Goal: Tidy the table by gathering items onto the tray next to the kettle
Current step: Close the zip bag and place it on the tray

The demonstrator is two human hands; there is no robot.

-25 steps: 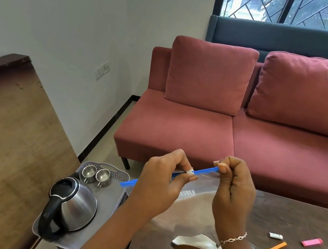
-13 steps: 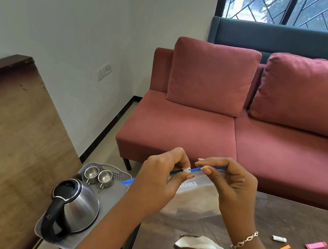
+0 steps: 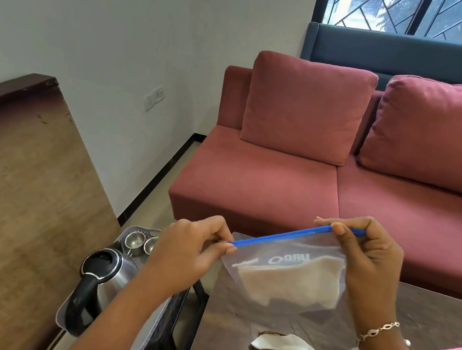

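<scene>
Both hands hold the zip bag (image 3: 285,278) above the tabletop's (image 3: 428,324) left edge: left hand (image 3: 189,250) and right hand (image 3: 368,259) each pinch its blue seal (image 3: 284,235), grips clamped.

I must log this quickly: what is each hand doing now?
Left hand: closed, pinching the blue zip strip of the plastic bag.
Right hand: closed, pinching the strip's other end.

So ahead of me there's a red sofa (image 3: 328,191) with two cushions, white walls (image 3: 80,27), a grilled window (image 3: 427,15) letting daylight in, wood floor (image 3: 3,213).
</scene>
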